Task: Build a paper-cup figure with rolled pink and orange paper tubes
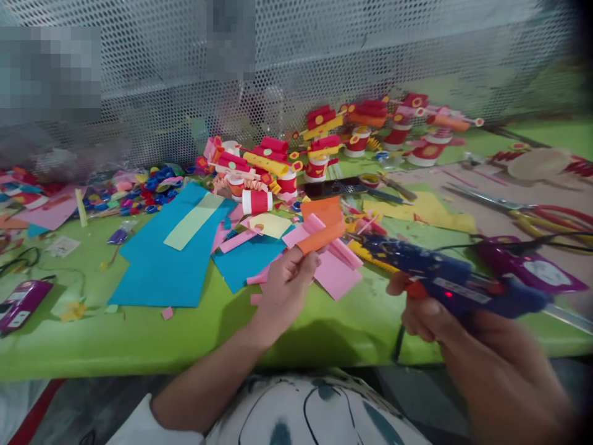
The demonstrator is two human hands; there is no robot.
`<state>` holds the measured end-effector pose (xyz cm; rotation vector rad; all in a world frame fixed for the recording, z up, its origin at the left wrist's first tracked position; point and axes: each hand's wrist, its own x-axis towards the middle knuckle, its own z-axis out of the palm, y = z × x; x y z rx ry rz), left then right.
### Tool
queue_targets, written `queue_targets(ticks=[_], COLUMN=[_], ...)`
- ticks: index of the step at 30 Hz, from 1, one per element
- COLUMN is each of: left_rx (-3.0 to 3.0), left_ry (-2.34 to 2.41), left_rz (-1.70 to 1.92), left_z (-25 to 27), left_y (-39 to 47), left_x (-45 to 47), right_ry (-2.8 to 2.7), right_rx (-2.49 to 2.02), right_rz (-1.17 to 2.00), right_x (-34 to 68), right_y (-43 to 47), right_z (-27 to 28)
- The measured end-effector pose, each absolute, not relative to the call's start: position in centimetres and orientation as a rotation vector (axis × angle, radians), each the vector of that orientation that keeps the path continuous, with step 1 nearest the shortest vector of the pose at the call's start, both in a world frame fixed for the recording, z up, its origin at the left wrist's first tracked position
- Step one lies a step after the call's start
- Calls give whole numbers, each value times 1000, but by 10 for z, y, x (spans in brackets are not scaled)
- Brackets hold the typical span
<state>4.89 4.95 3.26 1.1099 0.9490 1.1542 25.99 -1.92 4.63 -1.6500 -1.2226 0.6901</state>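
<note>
My left hand [288,285] pinches the near end of an orange paper strip [323,237], which looks partly rolled or folded. Behind it lies a wider orange sheet [319,209]; whether the two are joined I cannot tell. In my right hand [445,327] is a dark blue hot glue gun [430,272], its red light lit and its nozzle pointing left toward the orange paper but apart from it. Pink paper tubes [340,247] and a pink sheet [338,275] lie just beyond and beside my left hand.
Blue sheets [162,259] spread to the left on the green table [152,337]. Red paper-cup figures [319,164] stand along the back by a perforated metal panel [315,55]. Large scissors [523,210] and a purple device [528,262] lie right, another purple device [28,303] far left.
</note>
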Motion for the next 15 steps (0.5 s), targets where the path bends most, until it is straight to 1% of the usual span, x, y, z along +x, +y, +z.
queue_targets(ticks=[2, 4, 9, 15], left_rx=[1177, 1220, 1311, 1311], left_ry=[968, 983, 1072, 1091], left_rz=[1129, 1105, 1090, 1076], left_z=[28, 26, 29, 32], left_y=[48, 47, 46, 45], left_x=[47, 46, 46, 45], right_ry=[-1350, -1463, -1473, -1751], right_rx=[-1592, -1575, -1704, -1610], right_rz=[807, 845, 690, 569], right_x=[256, 252, 239, 246], right_y=[-17, -18, -25, -22], right_z=[48, 49, 51, 51])
